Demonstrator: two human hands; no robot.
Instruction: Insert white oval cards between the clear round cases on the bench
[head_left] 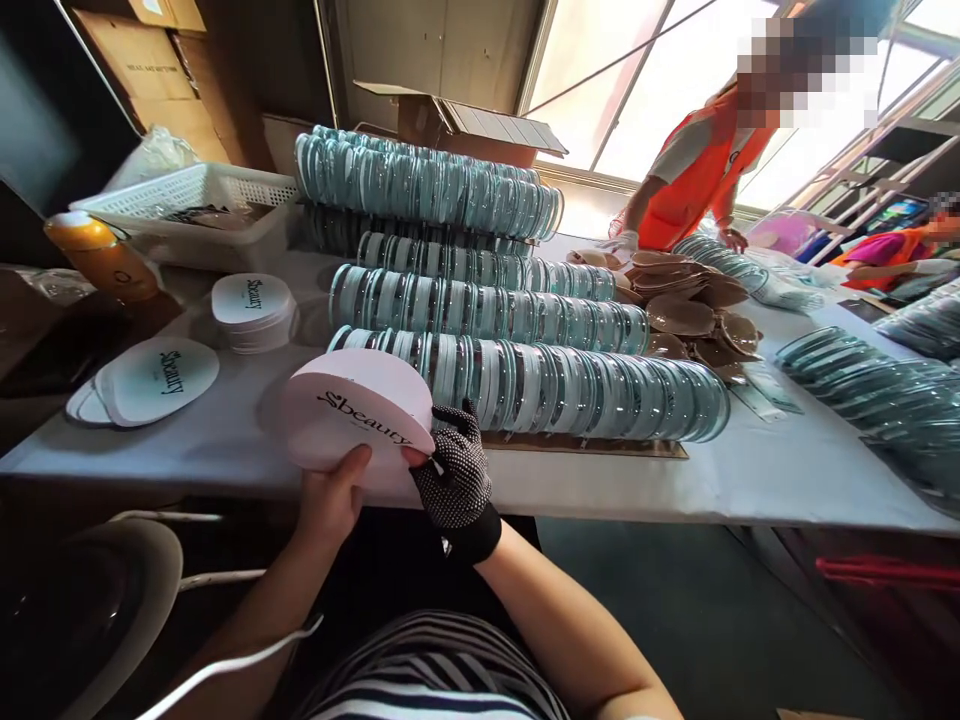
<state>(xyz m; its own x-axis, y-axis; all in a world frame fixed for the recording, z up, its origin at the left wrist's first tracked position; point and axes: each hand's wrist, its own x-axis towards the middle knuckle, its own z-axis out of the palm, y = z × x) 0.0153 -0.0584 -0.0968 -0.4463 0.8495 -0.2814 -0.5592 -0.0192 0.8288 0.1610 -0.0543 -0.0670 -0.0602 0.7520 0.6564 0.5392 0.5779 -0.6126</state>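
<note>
A thick stack of round white printed cards (360, 385) is tilted up over the table's front edge, black "beauty" lettering facing me. My left hand (330, 505), bare, grips its lower edge, thumb on the front and fingers hidden behind. My right hand (456, 468) wears a black glove with white dots, its thumb tip bare. It pinches the stack's right corner. Just beyond lies a long row of clear round plastic pieces (570, 385) with white bands. Left of the stack are a neat pile of similar cards (255, 305) and a fanned pile (154, 380).
More rows of the clear pieces (427, 185) stand behind. A white plastic basket (217, 245) and an orange bottle (101, 260) are at the left. Brown oval pieces (679, 315) lie heaped near a person in an orange vest (690, 175). More clear stacks (877, 400) rest on the right.
</note>
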